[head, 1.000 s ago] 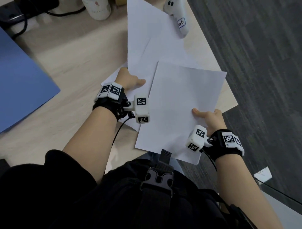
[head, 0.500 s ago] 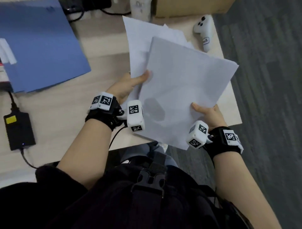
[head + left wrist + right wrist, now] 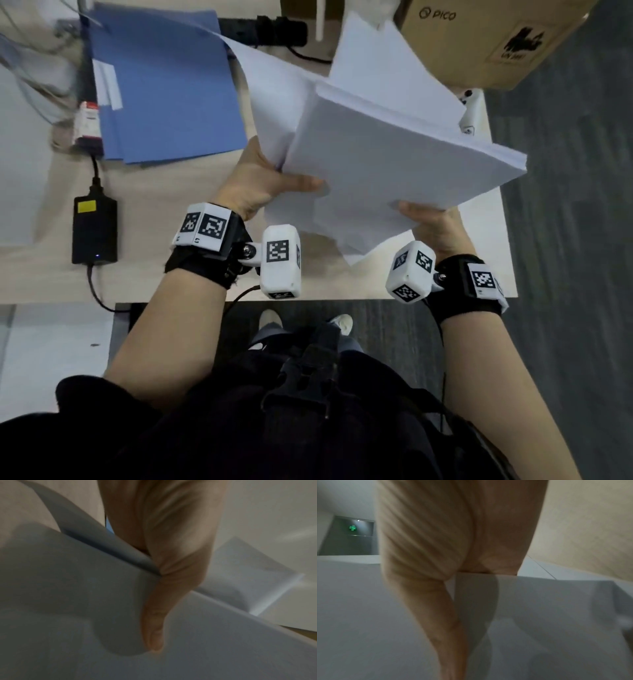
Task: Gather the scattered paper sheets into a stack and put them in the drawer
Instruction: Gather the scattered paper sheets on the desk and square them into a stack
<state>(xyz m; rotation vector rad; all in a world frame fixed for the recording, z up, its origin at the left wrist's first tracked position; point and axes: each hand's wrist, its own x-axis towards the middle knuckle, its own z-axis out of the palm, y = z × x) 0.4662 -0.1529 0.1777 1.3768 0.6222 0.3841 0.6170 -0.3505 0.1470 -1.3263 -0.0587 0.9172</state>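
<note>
Several white paper sheets (image 3: 387, 168) hang in the air above the desk, fanned out and unaligned. My left hand (image 3: 267, 178) grips their left edge, thumb on top, fingers hidden beneath. My right hand (image 3: 431, 219) pinches the near right edge, thumb on top. In the left wrist view the thumb (image 3: 154, 632) lies across a sheet (image 3: 68, 574), with more sheets splayed behind. The right wrist view shows my thumb (image 3: 453, 635) pressed on a sheet (image 3: 539, 615). No drawer is in view.
A blue folder (image 3: 164, 85) lies at the desk's back left, with a black power adapter (image 3: 94, 229) and its cable nearer. A cardboard box (image 3: 486, 37) stands at the back right beside a white controller (image 3: 471, 109). The desk's front edge (image 3: 342, 297) runs under my wrists.
Both hands have lifted the sheets off the desk and drawn them together. The sheet in my right hand now overlaps those in my left. The head view has shifted back and left.
</note>
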